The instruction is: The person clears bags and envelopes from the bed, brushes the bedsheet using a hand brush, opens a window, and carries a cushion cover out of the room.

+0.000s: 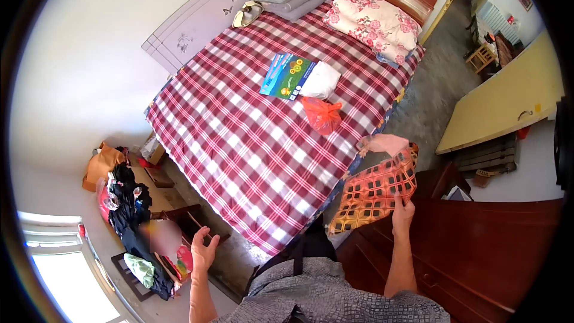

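My right hand [404,216] pinches the orange checked cloth [373,194] by the bed's [239,161] near right edge, some fingertips hidden behind it. My left hand's [204,250] fingers curl, loosely parted; a blur masks part of the clothes heap [124,203] farther left.

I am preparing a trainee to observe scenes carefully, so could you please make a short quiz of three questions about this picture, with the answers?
1. Which hand holds the orange patterned cloth?
2. True or false: the red plastic bag lies on the floor.
3. Choose one: the bedspread has a pattern of a) flowers, b) checks, c) dots.

Key:
1. The right hand; the left hand appears to hold nothing.
2. False; it lies on the bedspread.
3. b) checks, in dark red and white.
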`<state>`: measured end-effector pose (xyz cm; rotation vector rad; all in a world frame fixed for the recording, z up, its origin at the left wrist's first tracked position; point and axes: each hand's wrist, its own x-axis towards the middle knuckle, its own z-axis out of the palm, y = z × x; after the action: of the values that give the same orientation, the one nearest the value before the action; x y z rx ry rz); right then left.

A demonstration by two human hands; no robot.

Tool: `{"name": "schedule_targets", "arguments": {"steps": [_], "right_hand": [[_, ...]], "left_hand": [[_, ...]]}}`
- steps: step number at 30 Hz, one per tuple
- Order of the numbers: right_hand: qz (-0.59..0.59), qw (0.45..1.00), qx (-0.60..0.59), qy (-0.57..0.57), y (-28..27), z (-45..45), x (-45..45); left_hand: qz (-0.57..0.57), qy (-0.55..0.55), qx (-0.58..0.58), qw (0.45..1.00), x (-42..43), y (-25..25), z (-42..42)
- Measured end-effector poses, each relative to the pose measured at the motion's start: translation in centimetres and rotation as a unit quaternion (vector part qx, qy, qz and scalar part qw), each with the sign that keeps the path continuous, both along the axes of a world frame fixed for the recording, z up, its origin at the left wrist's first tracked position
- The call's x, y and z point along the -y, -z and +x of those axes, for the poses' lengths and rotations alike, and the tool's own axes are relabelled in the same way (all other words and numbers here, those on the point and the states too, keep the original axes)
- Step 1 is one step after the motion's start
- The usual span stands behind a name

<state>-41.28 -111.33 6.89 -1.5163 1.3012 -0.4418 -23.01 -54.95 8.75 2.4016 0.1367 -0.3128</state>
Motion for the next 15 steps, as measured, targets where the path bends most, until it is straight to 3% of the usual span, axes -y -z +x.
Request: {"name": "schedule_targets", "arguments": {"steps": [2, 4, 6, 12, 15], "right_hand": [[0.018, 0.999, -0.026, 0.005, -0.4, 0.1, 0.1], [-0.019, 0.999, 0.026, -0.019, -0.6, 0.4, 0.7], [-0.043, 0.998, 0.032, -0.029, -0.3, 0.4, 2.4], [-0.054, 0.998, -0.013, -0.017, -2.8, 6.0, 9.8], [-0.076, 0.996, 0.015, -0.039, 2.7, 11.0, 17.1]], "left_hand": [[-0.008, -0.007, 0.006, 1.0, -0.4, 0.4, -0.2], [-0.012, -0.036, 0.011, 0.999, -0.4, 1.4, -0.8], [-0.075, -0.082, -0.031, 0.993, -0.6, 4.4, -0.8], [-0.126, -0.095, -0.064, 0.985, 6.4, 6.8, -0.5], [-0.071, -0.084, -0.058, 0.992, 12.1, 8.1, 3.2]]}}
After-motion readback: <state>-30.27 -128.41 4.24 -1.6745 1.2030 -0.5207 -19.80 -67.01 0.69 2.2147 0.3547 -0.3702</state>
